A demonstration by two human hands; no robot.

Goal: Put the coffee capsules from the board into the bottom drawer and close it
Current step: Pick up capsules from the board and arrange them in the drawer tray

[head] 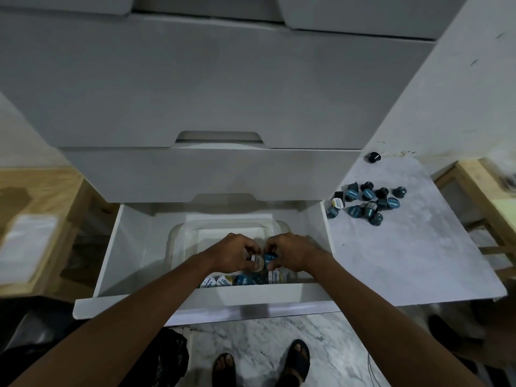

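Note:
The white bottom drawer (111, 263) stands pulled out, with a clear plastic container (178, 236) inside it. Several capsules (223, 280) with white and blue lids lie at the container's near end. My left hand (237, 252) is closed around a cream-lidded capsule (257, 262) above them. My right hand (293, 254) grips a blue-lidded capsule (270, 258) right beside it; the two hands nearly touch. On the marble board (405, 247) to the right, a cluster of several dark blue capsules (365, 203) remains, with one lone capsule (373, 157) near the far edge.
Closed white drawers (212, 107) rise above the open one. Wooden furniture stands at the left (55, 208) and at the far right (480, 191). My sandalled feet (262, 361) are on the marble floor below the drawer front, and a dark bag (167, 356) lies at the left.

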